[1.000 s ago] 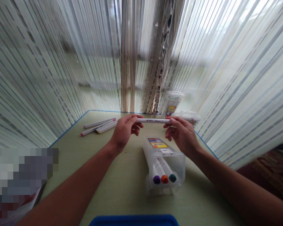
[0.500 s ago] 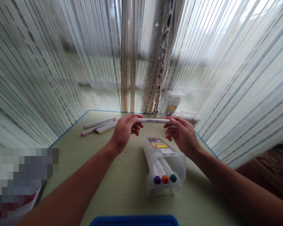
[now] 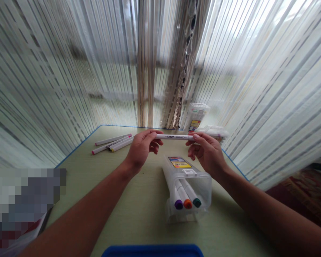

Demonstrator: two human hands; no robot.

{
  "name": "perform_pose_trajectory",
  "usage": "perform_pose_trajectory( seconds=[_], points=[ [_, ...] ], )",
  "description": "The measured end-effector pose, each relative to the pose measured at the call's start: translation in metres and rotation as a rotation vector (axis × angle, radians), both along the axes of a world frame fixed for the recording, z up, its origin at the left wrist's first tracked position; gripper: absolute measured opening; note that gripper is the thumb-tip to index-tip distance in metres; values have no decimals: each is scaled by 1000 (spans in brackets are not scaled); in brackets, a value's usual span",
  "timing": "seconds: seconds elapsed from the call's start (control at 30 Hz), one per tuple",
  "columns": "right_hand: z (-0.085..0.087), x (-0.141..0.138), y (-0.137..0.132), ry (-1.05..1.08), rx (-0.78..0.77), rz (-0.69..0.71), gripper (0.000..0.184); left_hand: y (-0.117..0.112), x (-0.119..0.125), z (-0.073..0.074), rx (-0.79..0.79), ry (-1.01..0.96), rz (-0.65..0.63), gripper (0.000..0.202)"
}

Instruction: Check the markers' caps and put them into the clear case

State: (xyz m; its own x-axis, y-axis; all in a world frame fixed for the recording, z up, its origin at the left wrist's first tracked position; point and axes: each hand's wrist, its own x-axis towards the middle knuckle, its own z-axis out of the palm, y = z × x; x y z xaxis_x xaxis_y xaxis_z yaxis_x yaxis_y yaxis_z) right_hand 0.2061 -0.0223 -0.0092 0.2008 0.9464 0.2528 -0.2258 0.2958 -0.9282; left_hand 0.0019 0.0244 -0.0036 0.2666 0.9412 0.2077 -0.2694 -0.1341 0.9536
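Both my hands hold one white marker (image 3: 173, 137) level above the table. My left hand (image 3: 141, 148) pinches its left end, and my right hand (image 3: 207, 152) pinches its right end. Below them a clear plastic marker case (image 3: 187, 185) lies on its side on the pale green table (image 3: 139, 207). Inside it lie three markers with purple, orange and green caps (image 3: 187, 203) pointing towards me.
Three loose white markers (image 3: 112, 142) lie at the table's far left. A second clear case (image 3: 196, 117) stands at the far right, with a flat clear lid (image 3: 212, 131) beside it. Striped sheer curtains surround the table. A blue object (image 3: 152, 251) sits at the near edge.
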Motion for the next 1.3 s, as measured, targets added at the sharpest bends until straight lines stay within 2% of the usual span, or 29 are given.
perform_pose_trajectory(
  seconds=[1.3],
  points=[
    [1,0,0,0,-3,3,24,-1,0,0,-6,7,-2,23]
  ],
)
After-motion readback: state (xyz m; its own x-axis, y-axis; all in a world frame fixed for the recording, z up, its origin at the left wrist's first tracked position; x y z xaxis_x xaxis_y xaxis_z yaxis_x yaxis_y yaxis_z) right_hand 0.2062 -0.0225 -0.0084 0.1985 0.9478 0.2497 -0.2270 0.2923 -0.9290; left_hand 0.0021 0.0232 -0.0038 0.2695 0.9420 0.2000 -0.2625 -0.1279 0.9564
